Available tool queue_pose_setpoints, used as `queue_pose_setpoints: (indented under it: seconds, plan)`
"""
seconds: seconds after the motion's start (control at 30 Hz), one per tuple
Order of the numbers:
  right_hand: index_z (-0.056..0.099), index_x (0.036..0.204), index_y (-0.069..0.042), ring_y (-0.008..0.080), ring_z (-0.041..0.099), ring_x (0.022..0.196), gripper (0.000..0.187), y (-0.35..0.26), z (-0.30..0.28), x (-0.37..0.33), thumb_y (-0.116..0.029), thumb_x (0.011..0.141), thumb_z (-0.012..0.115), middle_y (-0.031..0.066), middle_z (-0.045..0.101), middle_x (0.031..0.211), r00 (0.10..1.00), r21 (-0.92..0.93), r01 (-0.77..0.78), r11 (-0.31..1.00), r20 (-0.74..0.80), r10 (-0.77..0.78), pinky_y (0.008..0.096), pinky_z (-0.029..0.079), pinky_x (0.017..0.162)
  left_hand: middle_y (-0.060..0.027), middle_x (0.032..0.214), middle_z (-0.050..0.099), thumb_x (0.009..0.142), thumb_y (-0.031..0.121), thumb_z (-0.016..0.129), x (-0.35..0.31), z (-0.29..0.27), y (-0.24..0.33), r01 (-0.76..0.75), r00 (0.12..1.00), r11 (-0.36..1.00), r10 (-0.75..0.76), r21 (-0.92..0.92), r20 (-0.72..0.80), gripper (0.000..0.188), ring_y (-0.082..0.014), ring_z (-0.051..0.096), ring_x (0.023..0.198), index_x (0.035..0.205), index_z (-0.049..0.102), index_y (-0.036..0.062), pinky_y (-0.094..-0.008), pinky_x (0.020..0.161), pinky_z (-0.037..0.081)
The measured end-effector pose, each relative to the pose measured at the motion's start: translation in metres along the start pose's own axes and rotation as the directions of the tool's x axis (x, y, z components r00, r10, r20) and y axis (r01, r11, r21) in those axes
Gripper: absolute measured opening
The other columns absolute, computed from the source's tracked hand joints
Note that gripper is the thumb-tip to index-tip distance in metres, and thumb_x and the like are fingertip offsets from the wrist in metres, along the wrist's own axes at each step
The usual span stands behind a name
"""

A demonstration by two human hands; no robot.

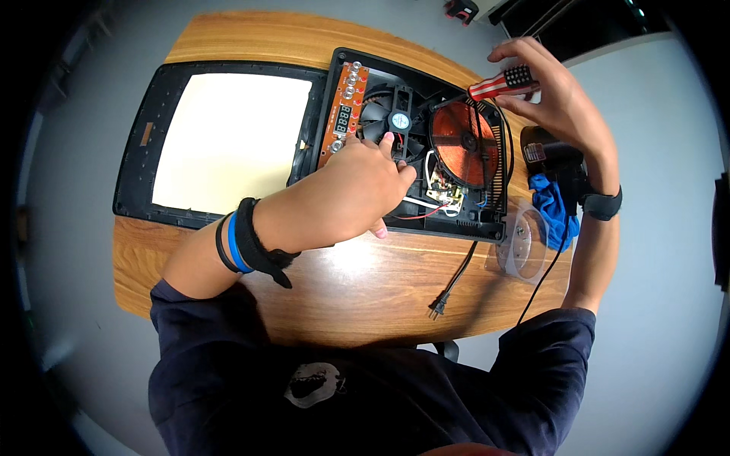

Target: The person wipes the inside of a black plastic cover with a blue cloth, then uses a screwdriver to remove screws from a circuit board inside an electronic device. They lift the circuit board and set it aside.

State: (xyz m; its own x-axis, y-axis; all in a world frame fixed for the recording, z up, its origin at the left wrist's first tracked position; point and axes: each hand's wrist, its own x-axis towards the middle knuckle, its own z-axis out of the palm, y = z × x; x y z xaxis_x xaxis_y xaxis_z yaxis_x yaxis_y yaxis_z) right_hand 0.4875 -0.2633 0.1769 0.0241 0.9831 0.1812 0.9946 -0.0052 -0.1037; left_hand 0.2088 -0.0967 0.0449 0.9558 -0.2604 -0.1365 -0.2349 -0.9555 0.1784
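An opened induction cooker base lies on the table, its insides exposed. My left hand rests over its middle, fingers apart, the tips touching near the black cooling fan and the orange circuit board with its display and buttons. Part of those fingertips is hidden by the hand. My right hand holds a screwdriver by its red, white and dark starred handle. The screwdriver's shaft points left over the upper edge of the round copper coil; where its tip ends I cannot make out.
Left of the base lies the black-framed top panel, pale side up. At right are a black device, a blue cloth and a clear plastic container with small parts. A power plug lies on the wooden table.
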Motion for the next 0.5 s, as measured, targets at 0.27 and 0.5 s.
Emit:
queue_pose_setpoints:
  seconds: [0.27, 0.5]
  plan:
    - [0.083, 0.123, -0.012, 0.0322, 0.082, 0.105, 0.028, -0.017, -0.005, -0.017, -0.011, 0.097, 0.092, 0.0049, 0.079, 0.123, 0.996, -0.255, 0.013, 0.967, 0.084, 0.009, 0.0434, 0.069, 0.086, -0.0505, 0.166, 0.056, 0.092, 0.058, 0.090, 0.002, -0.012, -0.001, -0.005, 0.995, 1.000, 0.005, 0.006, 0.098, 0.103, -0.0535, 0.071, 0.148, 0.164, 0.058, -0.0073, -0.0596, 0.127, 0.057]
    - [0.080, 0.118, -0.013, 0.0286, 0.079, 0.108, 0.030, -0.035, 0.014, -0.050, -0.004, 0.091, 0.092, 0.0002, 0.075, 0.123, 0.999, -0.343, 0.006, 0.939, -0.042, -0.021, 0.0427, 0.068, 0.083, -0.0446, 0.173, 0.052, 0.099, 0.063, 0.083, -0.007, -0.016, -0.011, -0.039, 0.998, 0.999, 0.039, -0.013, 0.057, 0.100, -0.0541, 0.067, 0.152, 0.169, 0.057, -0.0044, -0.0587, 0.130, 0.055]
